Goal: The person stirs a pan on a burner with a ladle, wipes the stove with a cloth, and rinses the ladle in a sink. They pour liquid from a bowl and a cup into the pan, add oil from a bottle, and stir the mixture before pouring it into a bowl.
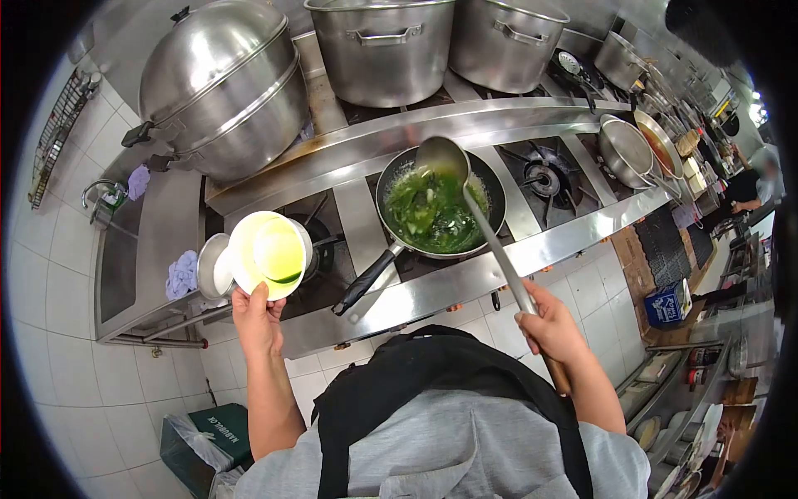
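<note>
My left hand (259,320) grips the near rim of a white bowl (241,270), thumb on top, and holds it tilted over the left side of the stove. Yellow-green liquid and a strip of green show inside the bowl. In my right hand (550,326) is the handle of a long metal ladle (492,234), closed around its brown grip end. The ladle's head hangs over the far side of a black frying pan (497,185). Green leafy soup (432,223) fills the pan, whose black handle (366,281) points toward me on the left.
Large steel pots (378,50) stand along the back, beside a domed steamer (224,91). A bare burner (544,177) lies right of the pan. Metal bowls (625,154) crowd the right end. A cloth (182,274) lies at left; another person (752,191) stands far right.
</note>
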`<control>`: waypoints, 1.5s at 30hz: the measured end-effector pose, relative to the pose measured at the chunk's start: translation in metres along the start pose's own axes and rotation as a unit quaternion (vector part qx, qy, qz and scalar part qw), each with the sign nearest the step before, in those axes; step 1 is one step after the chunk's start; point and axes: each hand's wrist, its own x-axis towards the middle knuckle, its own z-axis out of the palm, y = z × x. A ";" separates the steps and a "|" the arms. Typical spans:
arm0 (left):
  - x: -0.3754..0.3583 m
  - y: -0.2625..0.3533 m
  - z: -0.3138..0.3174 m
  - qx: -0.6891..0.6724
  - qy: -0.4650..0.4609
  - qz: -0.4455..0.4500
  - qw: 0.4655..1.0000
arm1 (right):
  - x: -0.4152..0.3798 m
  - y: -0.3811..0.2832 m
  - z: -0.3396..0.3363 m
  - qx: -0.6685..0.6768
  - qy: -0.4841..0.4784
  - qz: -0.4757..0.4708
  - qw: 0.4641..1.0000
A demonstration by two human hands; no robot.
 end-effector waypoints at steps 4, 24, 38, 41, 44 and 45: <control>0.000 0.003 -0.004 -0.008 0.002 0.014 1.000 | 0.018 0.006 -0.009 -0.226 0.127 -0.056 0.964; -0.008 0.015 -0.024 -0.013 0.011 0.051 0.999 | 0.068 0.037 -0.009 0.362 -0.139 0.086 0.918; -0.003 0.023 -0.020 -0.016 0.054 0.076 0.996 | -0.005 -0.020 -0.023 -0.048 0.046 -0.045 0.997; 0.002 0.035 -0.023 -0.016 0.062 0.105 0.992 | -0.002 -0.022 -0.025 -0.171 0.150 -0.079 0.971; -0.002 0.061 -0.028 0.011 0.089 0.152 0.984 | 0.029 0.022 -0.053 -0.369 0.184 -0.322 0.852; -0.003 0.072 -0.027 0.002 0.093 0.168 0.981 | 0.025 0.014 -0.047 -0.355 0.185 -0.246 0.883</control>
